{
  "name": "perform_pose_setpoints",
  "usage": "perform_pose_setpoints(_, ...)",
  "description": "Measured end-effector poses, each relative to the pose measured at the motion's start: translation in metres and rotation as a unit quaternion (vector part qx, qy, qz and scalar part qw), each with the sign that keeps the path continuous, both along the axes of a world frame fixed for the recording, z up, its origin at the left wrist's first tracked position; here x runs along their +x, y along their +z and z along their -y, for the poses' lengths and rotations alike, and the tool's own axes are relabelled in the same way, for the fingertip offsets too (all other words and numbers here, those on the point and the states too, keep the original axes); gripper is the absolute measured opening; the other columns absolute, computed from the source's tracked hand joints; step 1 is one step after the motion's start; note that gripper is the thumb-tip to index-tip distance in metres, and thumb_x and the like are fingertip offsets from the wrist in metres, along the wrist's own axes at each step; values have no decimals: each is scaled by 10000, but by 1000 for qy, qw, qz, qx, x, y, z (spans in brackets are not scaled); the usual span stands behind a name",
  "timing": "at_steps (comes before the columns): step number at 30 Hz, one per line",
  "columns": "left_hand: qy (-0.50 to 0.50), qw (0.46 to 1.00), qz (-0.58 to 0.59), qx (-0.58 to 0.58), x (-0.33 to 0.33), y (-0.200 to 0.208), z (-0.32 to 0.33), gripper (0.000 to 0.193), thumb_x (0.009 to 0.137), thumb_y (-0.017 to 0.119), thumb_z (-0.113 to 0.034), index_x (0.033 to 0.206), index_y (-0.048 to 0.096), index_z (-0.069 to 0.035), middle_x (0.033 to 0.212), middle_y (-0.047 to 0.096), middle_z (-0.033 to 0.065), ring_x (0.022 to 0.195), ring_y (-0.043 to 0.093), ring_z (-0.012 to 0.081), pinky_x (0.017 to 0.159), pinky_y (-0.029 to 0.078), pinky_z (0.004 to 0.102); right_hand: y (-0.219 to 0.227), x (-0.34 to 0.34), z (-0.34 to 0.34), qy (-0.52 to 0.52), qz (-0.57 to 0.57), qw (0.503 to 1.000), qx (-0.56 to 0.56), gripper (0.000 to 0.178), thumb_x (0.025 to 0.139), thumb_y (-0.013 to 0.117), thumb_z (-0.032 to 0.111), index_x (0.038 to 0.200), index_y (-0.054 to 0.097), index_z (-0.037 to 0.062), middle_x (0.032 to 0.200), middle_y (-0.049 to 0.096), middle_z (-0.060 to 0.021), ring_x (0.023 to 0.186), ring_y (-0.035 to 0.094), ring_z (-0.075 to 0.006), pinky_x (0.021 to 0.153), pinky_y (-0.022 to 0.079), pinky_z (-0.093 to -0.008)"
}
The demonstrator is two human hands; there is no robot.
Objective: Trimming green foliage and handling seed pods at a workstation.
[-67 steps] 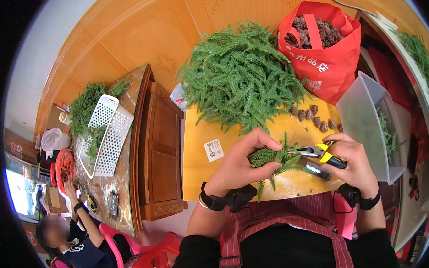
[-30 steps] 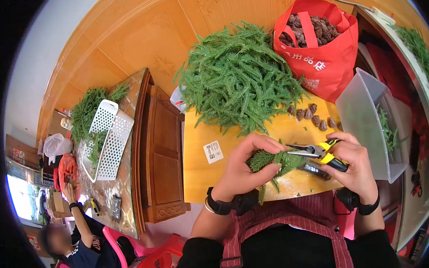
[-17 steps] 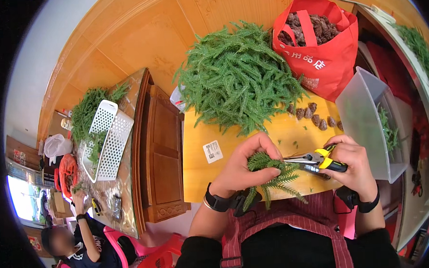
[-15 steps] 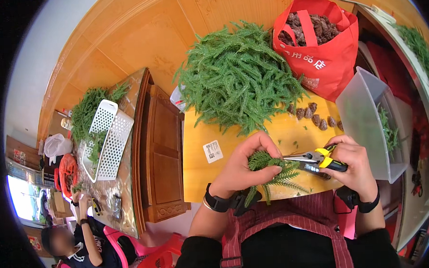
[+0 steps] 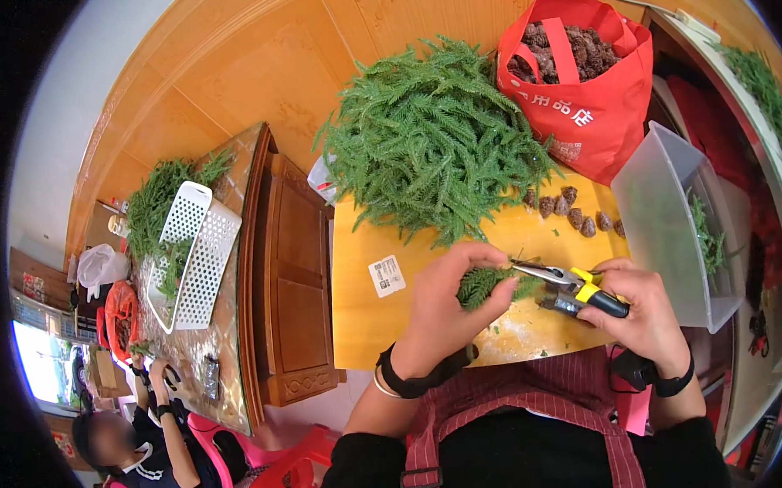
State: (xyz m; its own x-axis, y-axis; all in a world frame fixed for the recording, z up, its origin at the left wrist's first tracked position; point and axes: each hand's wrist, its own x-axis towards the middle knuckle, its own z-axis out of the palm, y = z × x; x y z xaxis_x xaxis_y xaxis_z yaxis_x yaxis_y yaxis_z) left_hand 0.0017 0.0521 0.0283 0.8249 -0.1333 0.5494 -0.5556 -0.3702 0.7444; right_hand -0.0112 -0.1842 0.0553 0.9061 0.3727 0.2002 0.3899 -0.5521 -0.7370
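Observation:
My left hand (image 5: 450, 298) is closed round a small artificial pine sprig (image 5: 487, 287), its green needles showing between thumb and forefinger. My right hand (image 5: 633, 299) grips pliers (image 5: 598, 296) with yellow-and-black handles. The metal jaws reach left to the upper end of the sprig, beside my left fingertips; whether they are clamped on it I cannot tell. Below the jaws lies a small dark object (image 5: 561, 304) on the yellow table (image 5: 368, 328). A large heap of green pine sprigs (image 5: 439, 146) covers the table's far side, and several brown pine cones (image 5: 576, 218) lie right of it.
A red bag (image 5: 591, 122) full of pine cones stands at the back right, beside a translucent plastic bin (image 5: 670, 232). On the left, another person (image 5: 155, 446) sits at a second table (image 5: 226, 365) bearing a white perforated basket (image 5: 207, 278). A white label (image 5: 386, 276) lies left of my hands.
The sprig has been turned and drawn into my left hand, so its fronds no longer hang over the table's near edge. The plier jaws have moved slightly left and up.

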Motion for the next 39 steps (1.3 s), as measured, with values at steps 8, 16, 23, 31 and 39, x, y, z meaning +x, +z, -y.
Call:
perform_pose_setpoints(8,-169,926,-284,-181,0,10,-11,124,711,641,-24,821,585,-19,768,573,-10,684,513,64,625,404,189,-4,8,1,42,96,994,-17,264,593,757,119,639,523,5,624,517,-94,804,567,-308,735,449,-364)
perform_pose_setpoints(16,-243,889,-333,-201,4,6,-12,61,766,615,-52,805,574,-27,766,563,-18,717,497,48,653,416,214,-7,8,5,61,112,992,-9,274,595,760,131,618,517,5,600,506,-97,722,574,-293,672,467,-349)
perform_pose_setpoints(23,15,980,146,135,5,7,1,172,658,676,-6,803,586,-29,689,586,40,594,548,155,530,413,261,3,-2,-1,-25,-67,997,-37,267,630,745,124,641,506,4,565,476,-95,570,513,-253,513,396,-337)
perform_pose_setpoints(31,-67,971,-183,-141,-2,15,3,117,693,647,-2,803,610,-17,732,608,23,634,552,120,578,433,245,-7,2,3,6,20,1000,20,268,609,756,103,639,515,-9,614,498,-106,735,559,-253,612,418,-328)
perform_pose_setpoints(39,-188,880,-362,-242,0,2,-8,121,723,634,-32,839,603,-25,820,584,7,774,529,76,711,416,214,-9,7,2,62,106,992,4,202,627,752,130,695,589,33,665,569,-85,805,586,-270,766,457,-351)
